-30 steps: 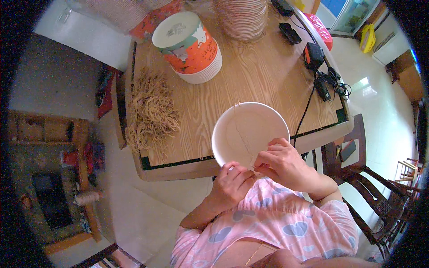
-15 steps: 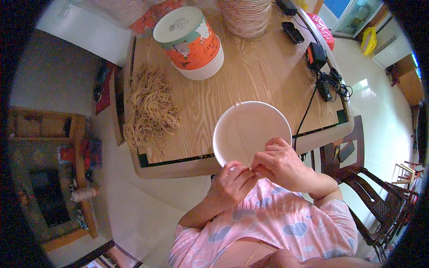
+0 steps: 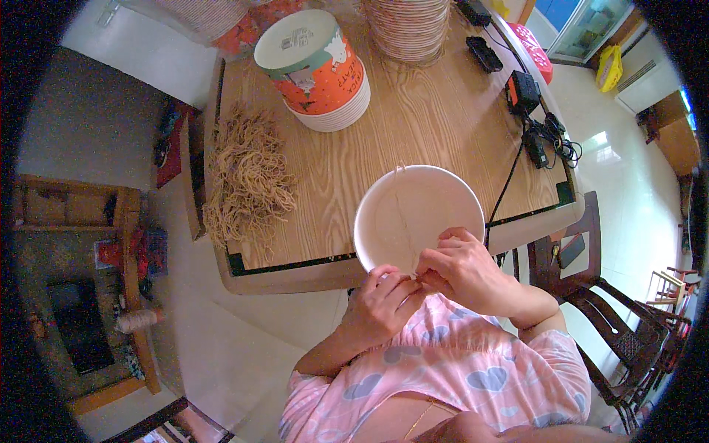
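A white paper bucket (image 3: 373,214) sits at the table's near edge, its open mouth facing up. A thin piece of twine (image 3: 405,221) runs across the mouth from the far rim, where a short end sticks out, to my fingers at the near rim. My left hand (image 3: 385,304) is closed at that rim, pinching the twine. Right beside it, my right hand (image 3: 465,272) is closed too, thumb and fingers pressed together on the twine against the bucket. The exact spot between my fingertips is hidden.
A heap of loose tan twine pieces (image 3: 251,181) lies at the table's left. Behind it stands an upside-down stack of printed orange and green buckets (image 3: 325,81), with another tall stack (image 3: 406,29) farther back. A power adapter (image 3: 522,92) and cables are on the right; a wooden chair (image 3: 583,266) stands beyond.
The bucket and the twine across it have shifted slightly to the right. My hands stay pinched together at the near rim with hardly any movement.
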Demonstrator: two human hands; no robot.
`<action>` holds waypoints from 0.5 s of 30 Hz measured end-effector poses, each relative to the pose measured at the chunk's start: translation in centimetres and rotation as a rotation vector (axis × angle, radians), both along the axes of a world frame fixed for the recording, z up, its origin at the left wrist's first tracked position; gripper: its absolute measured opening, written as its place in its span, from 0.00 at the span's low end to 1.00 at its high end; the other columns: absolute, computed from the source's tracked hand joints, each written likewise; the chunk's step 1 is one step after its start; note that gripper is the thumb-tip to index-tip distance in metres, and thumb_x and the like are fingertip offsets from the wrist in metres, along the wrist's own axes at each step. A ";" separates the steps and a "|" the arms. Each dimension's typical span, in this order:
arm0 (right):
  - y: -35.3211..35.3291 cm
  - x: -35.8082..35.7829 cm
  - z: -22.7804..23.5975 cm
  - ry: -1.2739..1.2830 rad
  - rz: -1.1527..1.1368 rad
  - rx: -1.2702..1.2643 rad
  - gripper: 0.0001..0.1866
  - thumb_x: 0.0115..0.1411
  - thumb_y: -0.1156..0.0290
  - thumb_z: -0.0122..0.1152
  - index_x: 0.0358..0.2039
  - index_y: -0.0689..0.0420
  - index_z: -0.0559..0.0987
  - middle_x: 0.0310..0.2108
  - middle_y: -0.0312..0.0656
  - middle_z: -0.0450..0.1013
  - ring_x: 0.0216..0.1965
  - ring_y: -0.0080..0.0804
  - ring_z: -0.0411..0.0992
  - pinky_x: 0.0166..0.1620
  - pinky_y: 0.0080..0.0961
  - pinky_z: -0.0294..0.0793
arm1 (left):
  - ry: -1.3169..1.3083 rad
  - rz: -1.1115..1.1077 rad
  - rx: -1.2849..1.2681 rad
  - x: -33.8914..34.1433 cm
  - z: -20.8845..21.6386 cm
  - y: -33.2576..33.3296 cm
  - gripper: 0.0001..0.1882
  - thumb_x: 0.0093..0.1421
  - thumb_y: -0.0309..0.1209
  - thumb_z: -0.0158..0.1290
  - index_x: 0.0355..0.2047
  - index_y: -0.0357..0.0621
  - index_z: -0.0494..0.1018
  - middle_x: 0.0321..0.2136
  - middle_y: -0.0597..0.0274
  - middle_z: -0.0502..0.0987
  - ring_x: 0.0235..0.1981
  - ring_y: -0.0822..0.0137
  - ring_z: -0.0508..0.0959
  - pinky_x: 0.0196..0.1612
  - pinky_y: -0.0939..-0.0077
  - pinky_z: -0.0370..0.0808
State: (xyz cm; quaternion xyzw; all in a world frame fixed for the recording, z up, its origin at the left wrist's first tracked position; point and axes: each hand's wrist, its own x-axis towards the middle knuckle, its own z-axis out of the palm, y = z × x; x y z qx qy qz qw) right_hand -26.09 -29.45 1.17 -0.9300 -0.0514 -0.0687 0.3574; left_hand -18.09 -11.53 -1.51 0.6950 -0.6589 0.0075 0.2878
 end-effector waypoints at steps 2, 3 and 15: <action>0.0 0.0 0.0 -0.001 -0.006 0.006 0.06 0.51 0.67 0.56 0.24 0.53 0.68 0.16 0.39 0.69 0.24 0.38 0.71 0.41 0.35 0.65 | 0.005 0.006 0.004 0.0 -0.1 0.0 0.13 0.47 0.29 0.52 0.35 0.41 0.74 0.31 0.62 0.73 0.36 0.66 0.73 0.46 0.64 0.69; 0.0 0.0 -0.1 -0.006 -0.011 0.008 0.06 0.51 0.67 0.56 0.24 0.53 0.68 0.16 0.39 0.69 0.24 0.38 0.71 0.41 0.35 0.65 | 0.003 0.011 -0.010 0.0 -0.3 -0.1 0.13 0.47 0.29 0.52 0.35 0.41 0.74 0.31 0.62 0.73 0.36 0.66 0.73 0.46 0.64 0.69; -0.2 -0.1 -0.2 0.051 0.004 -0.017 0.07 0.50 0.67 0.57 0.25 0.53 0.69 0.17 0.40 0.68 0.25 0.40 0.71 0.43 0.37 0.66 | -0.046 0.010 0.000 0.0 0.0 -0.2 0.14 0.48 0.30 0.51 0.36 0.42 0.74 0.30 0.63 0.73 0.34 0.67 0.73 0.45 0.65 0.69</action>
